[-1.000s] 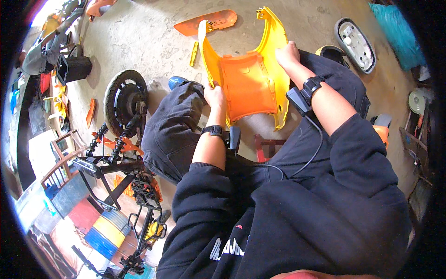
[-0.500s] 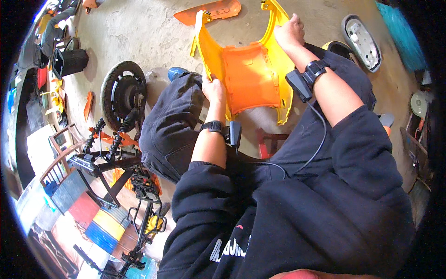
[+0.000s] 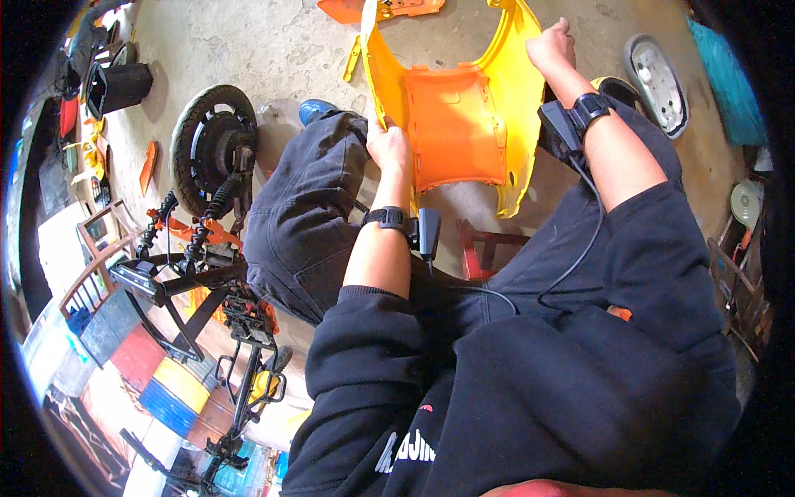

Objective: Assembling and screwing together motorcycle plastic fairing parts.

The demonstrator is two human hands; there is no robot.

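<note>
A curved yellow panel (image 3: 520, 128) with an orange inner section (image 3: 454, 124) is held between my legs. My left hand (image 3: 387, 142) is closed on its left edge. My right hand (image 3: 550, 48) is at its upper right edge, the thumb side against the panel and fingers curled toward the outside. An orange part (image 3: 381, 10) and a narrow yellow strip (image 3: 352, 58) lie on the floor beyond it.
A black wheeled frame (image 3: 211, 137) with exposed shocks stands at my left. A black bin (image 3: 116, 87) and loose parts lie farther left. A white oval part (image 3: 654, 83), teal bundle (image 3: 716, 79) and red wooden piece (image 3: 479, 248) are also around me.
The yellow panel and both my hands have shifted up and rightward in view, my right hand a little farther than the panel. Floor items near the top also appear higher.
</note>
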